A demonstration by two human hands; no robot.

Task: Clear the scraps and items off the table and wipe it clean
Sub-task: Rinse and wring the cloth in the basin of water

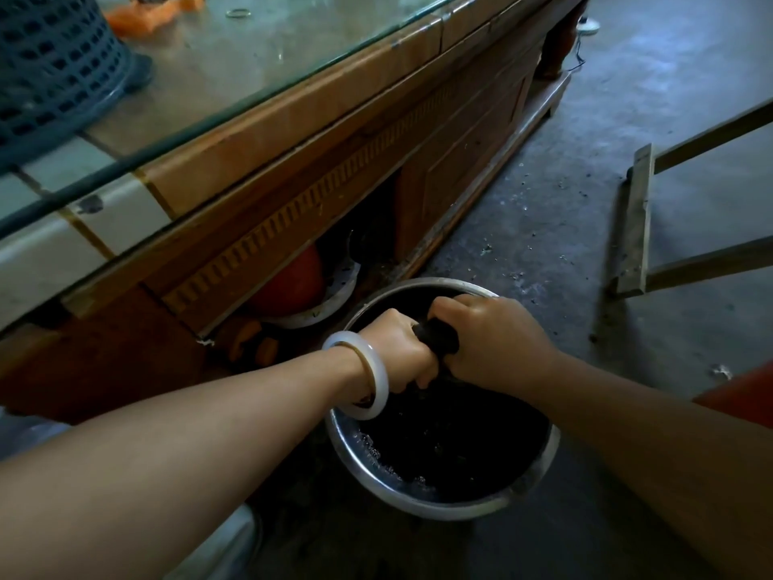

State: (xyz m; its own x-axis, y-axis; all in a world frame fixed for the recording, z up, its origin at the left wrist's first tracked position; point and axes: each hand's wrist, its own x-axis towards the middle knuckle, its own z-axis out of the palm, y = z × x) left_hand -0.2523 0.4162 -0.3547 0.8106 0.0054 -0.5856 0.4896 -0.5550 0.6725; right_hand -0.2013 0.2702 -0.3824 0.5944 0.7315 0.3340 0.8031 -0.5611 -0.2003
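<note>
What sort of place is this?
Probably a home room: low wooden table with glass top, bare concrete floor, a metal basin on it, left hand and right hand gripping a dark cloth above.

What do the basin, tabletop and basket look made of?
Basin: likely steel or aluminium, going by its shiny silver rim. Tabletop: clear glass sheet, greenish at the edge, over tile and wood. Basket: probably moulded plastic, matte blue lattice.

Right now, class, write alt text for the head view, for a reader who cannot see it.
The left hand and right hand grip a dark cloth over a metal basin of dark water on the floor. Beside it stands a glass-topped wooden table bearing a blue basket and orange scraps.
</note>
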